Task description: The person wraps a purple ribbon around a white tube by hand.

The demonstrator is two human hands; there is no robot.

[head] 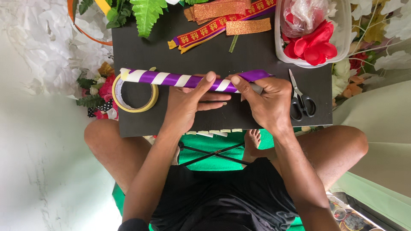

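A white stick (160,78) wound with purple ribbon in a spiral lies across a black board (141,51) on my lap. My left hand (188,100) grips the stick near its middle, thumb on top. My right hand (267,100) holds the stick's right end and pinches the loose purple ribbon (254,75) against it. The stick's left end rests over a roll of yellowish tape (132,96).
Black-handled scissors (300,100) lie at the board's right. A clear tub (342,47) holds red fabric petals and plastic. Orange, red and gold ribbons (222,19) and green fern leaves (145,13) sit at the far edge. Small tape strips (214,132) hang off the near edge. Artificial flowers (100,92) lie left.
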